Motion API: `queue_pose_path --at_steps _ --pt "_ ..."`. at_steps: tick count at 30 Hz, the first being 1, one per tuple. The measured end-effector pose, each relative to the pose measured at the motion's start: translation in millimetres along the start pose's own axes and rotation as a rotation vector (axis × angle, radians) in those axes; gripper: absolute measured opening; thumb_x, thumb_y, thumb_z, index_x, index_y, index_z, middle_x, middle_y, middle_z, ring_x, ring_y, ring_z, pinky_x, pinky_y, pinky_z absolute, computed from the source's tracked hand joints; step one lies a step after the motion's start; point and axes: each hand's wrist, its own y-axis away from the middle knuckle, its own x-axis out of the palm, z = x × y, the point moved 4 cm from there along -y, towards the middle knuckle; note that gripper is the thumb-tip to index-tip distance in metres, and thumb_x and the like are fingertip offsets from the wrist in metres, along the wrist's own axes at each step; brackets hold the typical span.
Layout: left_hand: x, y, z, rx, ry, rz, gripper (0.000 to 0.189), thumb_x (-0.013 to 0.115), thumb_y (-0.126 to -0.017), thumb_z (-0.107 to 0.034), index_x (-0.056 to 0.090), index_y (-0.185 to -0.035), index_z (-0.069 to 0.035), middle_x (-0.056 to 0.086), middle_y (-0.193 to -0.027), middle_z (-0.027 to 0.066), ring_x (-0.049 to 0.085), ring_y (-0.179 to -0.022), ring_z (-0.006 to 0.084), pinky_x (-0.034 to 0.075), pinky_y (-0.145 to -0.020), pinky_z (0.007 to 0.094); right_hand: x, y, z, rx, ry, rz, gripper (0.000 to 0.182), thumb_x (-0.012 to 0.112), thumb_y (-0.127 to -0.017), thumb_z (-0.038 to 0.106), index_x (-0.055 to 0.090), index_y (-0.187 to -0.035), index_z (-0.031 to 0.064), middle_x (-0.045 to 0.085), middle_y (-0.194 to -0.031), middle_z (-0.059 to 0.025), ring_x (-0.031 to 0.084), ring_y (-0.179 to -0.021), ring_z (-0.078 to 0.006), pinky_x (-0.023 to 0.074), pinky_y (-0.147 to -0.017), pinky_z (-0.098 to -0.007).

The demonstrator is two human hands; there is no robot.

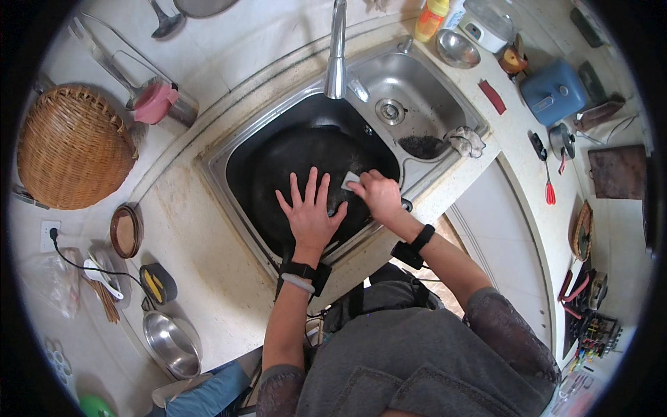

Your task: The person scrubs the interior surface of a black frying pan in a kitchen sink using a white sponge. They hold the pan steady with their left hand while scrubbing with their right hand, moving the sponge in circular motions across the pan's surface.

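A large black wok (302,148) fills the left basin of the stainless steel sink (216,172). It looks bottom up, though its dark surface makes this hard to tell. Fingers spread, my left hand (312,216) lies on the wok and grips nothing. My right hand (383,197) pinches a small light grey pad (351,181) against the right side of the wok. Just beyond the pad the black surface carries a pale, scuffed patch. A dark handle end (406,205) shows beside my right wrist, partly hidden.
The chrome faucet (336,73) hangs over the wok's far edge. In the right basin (417,99), dark debris (420,146) lies near a crumpled cloth (465,142) on the rim. A steel bowl (457,49) sits behind; a wicker basket (78,148) is at left.
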Motion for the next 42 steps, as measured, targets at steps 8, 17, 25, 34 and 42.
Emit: queue_pose_path --at_steps 8,17,25,34,42 --pt "2 1 0 0.003 -0.005 -0.001 0.064 0.069 -0.08 -0.049 0.058 -0.136 -0.019 0.046 -0.151 0.0032 0.035 -0.141 0.0392 0.019 -0.112 0.0677 2 -20 -15 0.093 -0.028 0.156 0.037 0.062 -0.095 0.038 0.059 -0.088 0.0018 0.067 -0.078 -0.0217 0.067 -0.076 -0.0421 0.0542 -0.067 -0.0485" --pt "1 1 0 0.005 0.004 -0.011 0.064 0.069 -0.08 -0.048 0.058 -0.136 -0.019 0.046 -0.15 0.0033 0.036 -0.141 0.0394 0.019 -0.112 0.0676 2 -21 -7 -0.03 0.113 -0.045 0.043 0.062 -0.094 0.044 0.057 -0.078 0.0042 0.065 -0.071 -0.0174 0.066 -0.061 -0.0373 0.0534 -0.053 -0.0437" --pt "2 1 0 0.008 0.005 -0.008 0.064 0.07 -0.08 -0.047 0.058 -0.136 -0.019 0.046 -0.15 0.0034 0.036 -0.14 0.0395 0.019 -0.111 0.0682 11 -19 -19 0.018 0.109 -0.109 0.042 0.063 -0.092 0.044 0.057 -0.078 0.0049 0.064 -0.069 -0.0164 0.066 -0.062 -0.0357 0.0531 -0.052 -0.0431" --pt "1 0 0 0.007 0.008 -0.001 0.064 0.07 -0.079 -0.047 0.058 -0.135 -0.019 0.046 -0.15 0.0037 0.036 -0.14 0.0397 0.019 -0.111 0.0682 13 -18 -11 0.048 0.133 -0.106 0.042 0.062 -0.094 0.045 0.057 -0.078 0.0062 0.064 -0.07 -0.0155 0.066 -0.06 -0.0359 0.0537 -0.053 -0.0433" --pt "1 0 0 0.011 0.006 -0.017 0.064 0.07 -0.079 -0.047 0.058 -0.135 -0.018 0.046 -0.15 0.0037 0.036 -0.14 0.0398 0.019 -0.111 0.0684 8 -18 -19 0.029 0.126 -0.12 0.043 0.062 -0.093 0.044 0.058 -0.077 0.0054 0.064 -0.07 -0.0148 0.066 -0.061 -0.035 0.0534 -0.053 -0.0424"
